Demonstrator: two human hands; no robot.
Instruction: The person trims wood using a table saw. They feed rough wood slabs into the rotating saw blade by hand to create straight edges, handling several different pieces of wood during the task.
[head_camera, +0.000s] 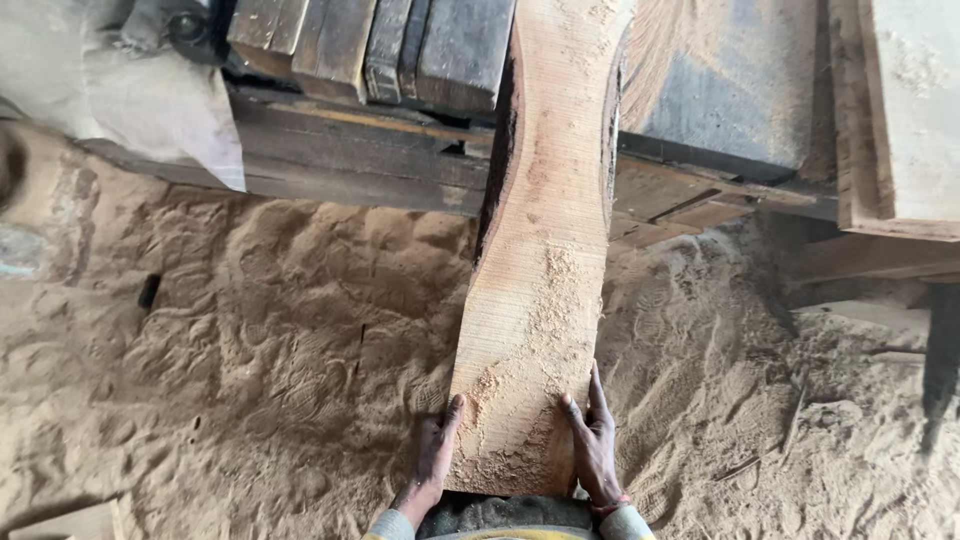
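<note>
- Two bare hands clamp the near end of a long rough-sawn plank (540, 270), which runs away from the person and seems to rest its far end on a dark wooden bench (400, 170); the left hand (432, 460) presses flat on the left edge, thumb over the top face, and the right hand (594, 445) does the same on the right edge.
- Neither hand closes round the wood: the plank is pinched between open palms and spread fingers, not clenched, so a slip looks likely if its weight shifts.
- Loose sawdust lies thick on the top face near the thumbs, which could loosen the hold and let the end drop towards the person's legs.
- Ragged, bark-lined edges run under both palms; splinters or a scrape seem a fair risk for bare skin.
- Soft, trampled sawdust floor (250, 360) gives poor footing, and a stumble could twist the plank off its far rest.
- Stacked dark boards (400, 45) and a pale plank (905, 110) crowd the bench just beside the far end, where a sideways swing might knock them.
</note>
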